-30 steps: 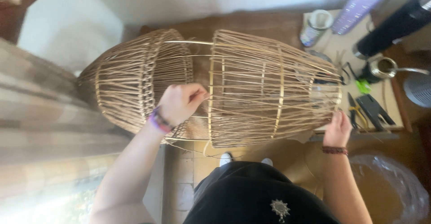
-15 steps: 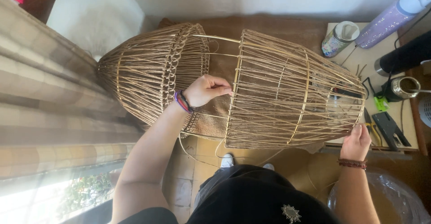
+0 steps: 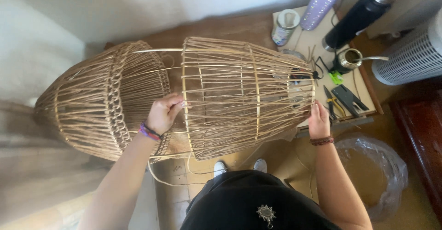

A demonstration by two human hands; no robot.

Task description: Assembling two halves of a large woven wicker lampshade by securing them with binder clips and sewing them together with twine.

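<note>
The wicker cage (image 3: 221,96) lies lengthwise across me; my left hand (image 3: 163,114) grips its middle ring, my right hand (image 3: 318,119) curls on its end rim.

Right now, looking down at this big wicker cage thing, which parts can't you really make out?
- Left hand fingertips: head view, curled around the wicker frame, hidden behind its ring.
- Right hand fingertips: tucked behind the frame's end rim.
- Tabletop items behind the weave: blurred by the strands.
- Purple bottle top: cut off by the upper edge.
</note>
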